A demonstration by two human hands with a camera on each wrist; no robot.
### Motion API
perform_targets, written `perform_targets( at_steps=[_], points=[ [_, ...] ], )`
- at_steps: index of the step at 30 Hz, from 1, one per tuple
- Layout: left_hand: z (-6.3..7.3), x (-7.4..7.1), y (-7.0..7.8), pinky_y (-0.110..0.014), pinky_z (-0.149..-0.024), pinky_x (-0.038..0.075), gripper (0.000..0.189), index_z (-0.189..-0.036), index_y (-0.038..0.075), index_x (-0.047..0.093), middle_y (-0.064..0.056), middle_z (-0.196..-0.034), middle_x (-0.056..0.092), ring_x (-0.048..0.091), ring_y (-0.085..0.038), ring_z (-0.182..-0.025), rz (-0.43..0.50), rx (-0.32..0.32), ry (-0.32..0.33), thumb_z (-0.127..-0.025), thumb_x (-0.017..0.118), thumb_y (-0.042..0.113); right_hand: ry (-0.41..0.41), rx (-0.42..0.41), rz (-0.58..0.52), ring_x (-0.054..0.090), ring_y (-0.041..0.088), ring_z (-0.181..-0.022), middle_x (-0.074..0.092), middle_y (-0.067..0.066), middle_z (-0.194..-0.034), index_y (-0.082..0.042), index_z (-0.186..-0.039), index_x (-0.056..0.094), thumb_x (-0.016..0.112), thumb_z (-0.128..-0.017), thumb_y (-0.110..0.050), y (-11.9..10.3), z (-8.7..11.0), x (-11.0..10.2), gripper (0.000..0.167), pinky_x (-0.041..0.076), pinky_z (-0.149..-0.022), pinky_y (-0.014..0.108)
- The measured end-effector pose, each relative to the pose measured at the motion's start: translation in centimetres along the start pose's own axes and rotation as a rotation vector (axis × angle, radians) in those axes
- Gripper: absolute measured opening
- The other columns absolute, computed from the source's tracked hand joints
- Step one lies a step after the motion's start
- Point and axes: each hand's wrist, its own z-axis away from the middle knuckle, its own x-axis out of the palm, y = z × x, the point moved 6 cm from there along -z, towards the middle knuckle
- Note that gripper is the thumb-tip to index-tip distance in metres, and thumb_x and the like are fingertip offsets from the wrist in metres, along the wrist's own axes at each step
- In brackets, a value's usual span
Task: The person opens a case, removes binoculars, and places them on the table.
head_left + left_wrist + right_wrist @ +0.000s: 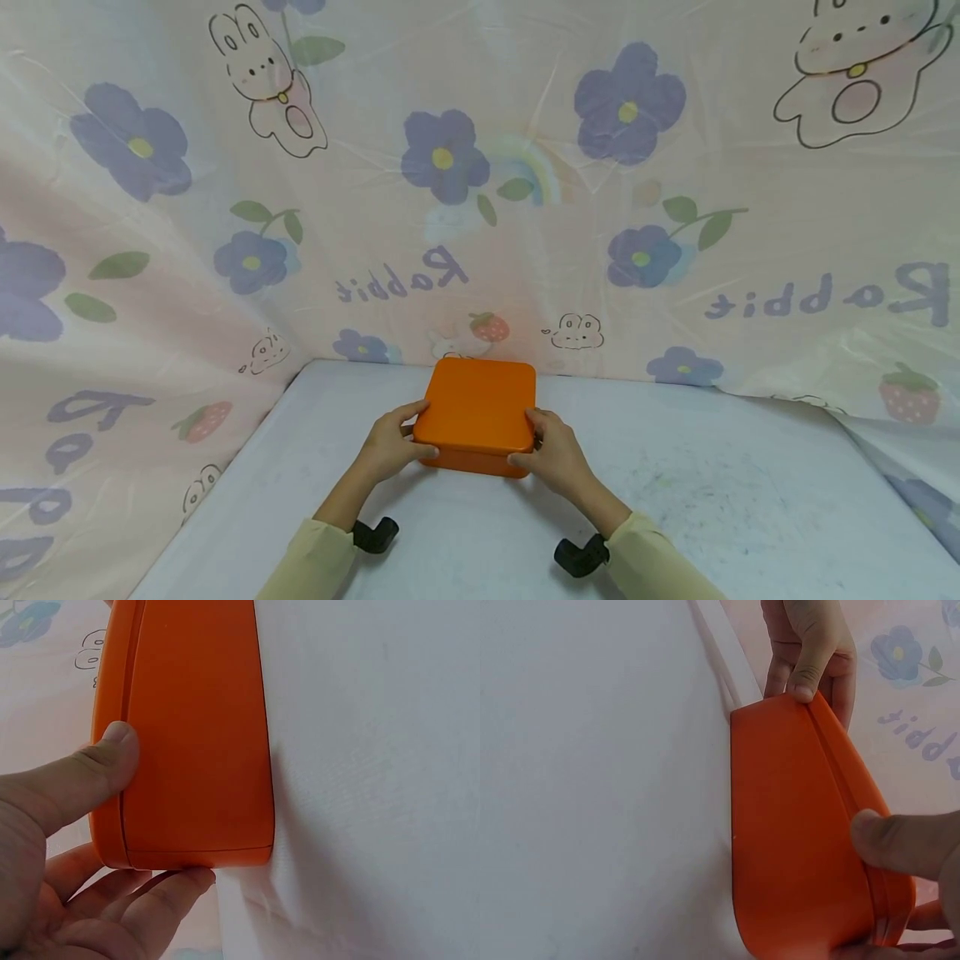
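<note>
With my left hand (392, 442) and right hand (557, 454) holding the orange box (474, 417) on the table (675, 508) by its opposite sides, my grip should press evenly and gently so the box sits level and its lid (480, 392) straight.

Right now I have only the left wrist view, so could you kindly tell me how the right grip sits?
Observer: The right grip holds the right side of the box, its thumb on the front near that corner.
Operator: Thank you; could you also tell me how the box looks on top?
Observer: It is plain orange there, with rounded corners.
Operator: And what are the arms wearing, please?
Observer: Pale yellow sleeves.
</note>
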Motion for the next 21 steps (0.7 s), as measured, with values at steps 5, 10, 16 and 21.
perform_targets(
  at_steps=[5,10,16,21],
  points=[
    [-0.07,0.01,-0.08,-0.039,-0.090,0.056,0.082,-0.143,0.020,0.047,-0.008,-0.151,0.041,0.055,-0.036,-0.124,-0.005,-0.005,0.001,-0.071,0.085,0.013,0.005,0.000,0.001,0.059,0.033,-0.118,0.049,0.024,-0.138,0.008,-0.139,0.044,0.084,-0.072,-0.012,0.03,-0.04,-0.01,0.081,0.053,-0.094,0.041],
    [-0.08,0.08,-0.06,-0.039,-0.090,0.056,0.082,-0.144,0.020,0.047,-0.009,-0.152,0.040,0.055,-0.037,-0.124,0.001,-0.006,0.000,-0.071,0.085,0.012,0.004,0.002,0.008,0.059,0.033,-0.119,0.048,0.024,-0.139,0.008,-0.140,0.044,0.084,-0.072,-0.012,0.06,-0.02,-0.05,0.081,0.052,-0.095,0.041],
    [-0.03,0.08,-0.11,-0.038,-0.090,0.056,0.083,-0.144,0.021,0.047,-0.010,-0.152,0.040,0.054,-0.038,-0.125,-0.003,-0.008,-0.004,-0.071,0.085,0.012,0.004,-0.002,-0.006,0.059,0.034,-0.118,0.047,0.024,-0.140,0.008,-0.139,0.044,0.083,-0.072,-0.012,-0.07,0.08,-0.18,0.080,0.053,-0.094,0.041],
    [-0.05,0.06,-0.13,-0.038,-0.090,0.056,0.083,-0.144,0.021,0.047,-0.010,-0.152,0.041,0.054,-0.038,-0.126,-0.012,-0.008,-0.002,-0.071,0.085,0.012,0.003,-0.013,-0.014,0.059,0.035,-0.119,0.047,0.024,-0.141,0.009,-0.139,0.044,0.083,-0.073,-0.012,-0.21,0.12,-0.24,0.079,0.053,-0.094,0.041]
  ],
)
